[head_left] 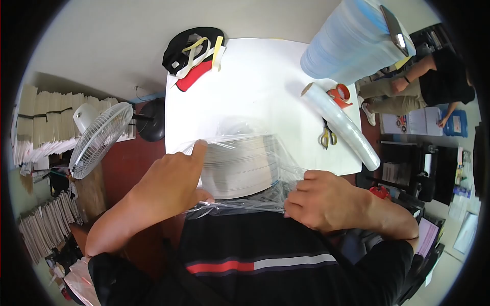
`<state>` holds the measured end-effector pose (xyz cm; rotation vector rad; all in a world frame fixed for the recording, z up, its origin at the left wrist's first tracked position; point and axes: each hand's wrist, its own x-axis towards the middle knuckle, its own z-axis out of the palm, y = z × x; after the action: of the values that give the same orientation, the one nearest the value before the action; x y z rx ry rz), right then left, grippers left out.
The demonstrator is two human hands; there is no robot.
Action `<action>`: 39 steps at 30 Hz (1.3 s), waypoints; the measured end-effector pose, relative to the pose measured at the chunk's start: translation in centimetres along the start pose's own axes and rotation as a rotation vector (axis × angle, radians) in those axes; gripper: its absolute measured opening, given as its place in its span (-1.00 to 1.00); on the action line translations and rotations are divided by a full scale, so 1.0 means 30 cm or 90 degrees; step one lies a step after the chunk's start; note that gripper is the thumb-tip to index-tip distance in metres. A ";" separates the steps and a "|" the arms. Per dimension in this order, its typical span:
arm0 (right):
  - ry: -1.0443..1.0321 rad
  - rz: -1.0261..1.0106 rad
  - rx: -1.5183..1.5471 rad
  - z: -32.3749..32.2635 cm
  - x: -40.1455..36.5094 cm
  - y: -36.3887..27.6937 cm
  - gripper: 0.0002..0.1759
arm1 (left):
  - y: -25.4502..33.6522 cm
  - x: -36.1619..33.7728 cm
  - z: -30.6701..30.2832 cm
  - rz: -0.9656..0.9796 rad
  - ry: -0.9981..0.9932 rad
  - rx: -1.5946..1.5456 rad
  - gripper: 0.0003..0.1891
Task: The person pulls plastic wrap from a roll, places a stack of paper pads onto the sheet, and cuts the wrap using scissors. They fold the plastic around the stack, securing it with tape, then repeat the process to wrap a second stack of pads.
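Note:
A thick stack of paper (237,171) sits near the table's front edge, its layered sides showing. Clear plastic film (288,163) covers part of it and stretches in folds along its near side. At the stack's left end, my left hand (168,178) grips it through the film, index finger on the far corner and thumb at the near one. My right hand (326,201) is closed in a fist on bunched film, just right of the stack. The fingertips of that hand are partly hidden.
Right of the stack lie scissors (327,135), a roll of plastic film (342,125) and a red tape dispenser (340,94). A large blue-wrapped bundle (352,43) carries a phone (394,30). A black cap (189,51) is back left. A fan (102,137) stands left; a person (423,84) is right.

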<state>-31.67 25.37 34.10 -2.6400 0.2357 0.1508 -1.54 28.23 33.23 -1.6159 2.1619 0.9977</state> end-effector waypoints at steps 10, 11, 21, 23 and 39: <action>-0.025 0.253 -0.234 -0.026 0.137 -0.064 -0.44 | 0.022 -0.017 -0.003 0.039 0.016 0.043 0.08; -0.030 0.258 -0.258 -0.031 0.141 -0.069 -0.35 | 0.020 -0.019 -0.006 0.048 0.025 0.042 0.08; 0.483 0.411 0.024 -0.148 -0.006 -0.001 -0.66 | -0.007 -0.026 -0.011 -0.019 -0.026 0.026 0.12; 0.371 0.502 0.174 -0.091 -0.092 0.114 -0.78 | -0.001 -0.027 -0.022 -0.024 -0.025 0.024 0.12; 0.361 0.105 0.096 0.368 0.184 0.158 -0.20 | -0.014 -0.022 -0.030 0.055 -0.010 -0.002 0.18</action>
<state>-27.90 25.72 21.44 -2.4514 0.6249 -0.5481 -0.75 28.07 34.14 -1.5231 2.2373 1.0354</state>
